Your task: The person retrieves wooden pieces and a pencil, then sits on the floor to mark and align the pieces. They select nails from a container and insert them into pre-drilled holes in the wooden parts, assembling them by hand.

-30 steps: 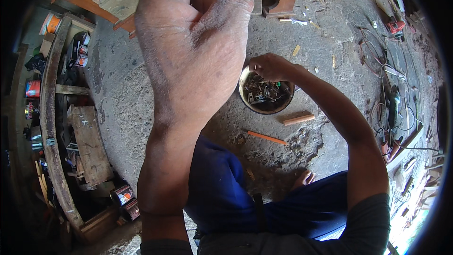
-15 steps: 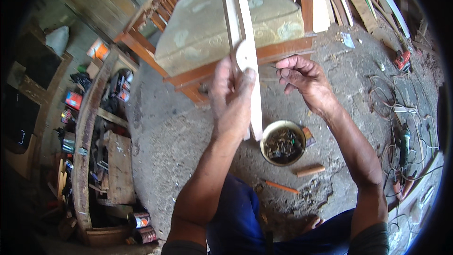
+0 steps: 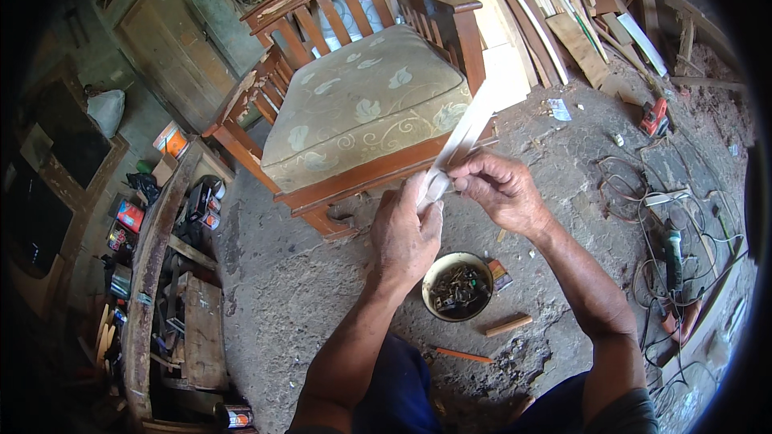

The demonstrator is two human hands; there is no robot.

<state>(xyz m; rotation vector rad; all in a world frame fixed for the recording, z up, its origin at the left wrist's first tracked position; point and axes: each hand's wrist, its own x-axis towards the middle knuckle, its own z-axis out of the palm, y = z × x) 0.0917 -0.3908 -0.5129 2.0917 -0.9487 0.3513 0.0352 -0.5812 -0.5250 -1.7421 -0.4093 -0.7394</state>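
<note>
left hand (image 3: pixel 406 233) wraps wood strip (image 3: pixel 470 133) low end | right hand (image 3: pixel 498 189) fingers pinch it at 3 o'clock | looks light, stiff, thin; best gripped low

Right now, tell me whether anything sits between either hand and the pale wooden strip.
Nothing visible does. The left hand grips the lower end of the pale wooden strip, and the right hand pinches it just above. The bowl of screws lies on the floor below, apart from them.

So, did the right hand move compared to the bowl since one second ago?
Yes. The right hand was at the rim of the bowl; now it is above it, pinching the wooden strip with the left hand.
</note>
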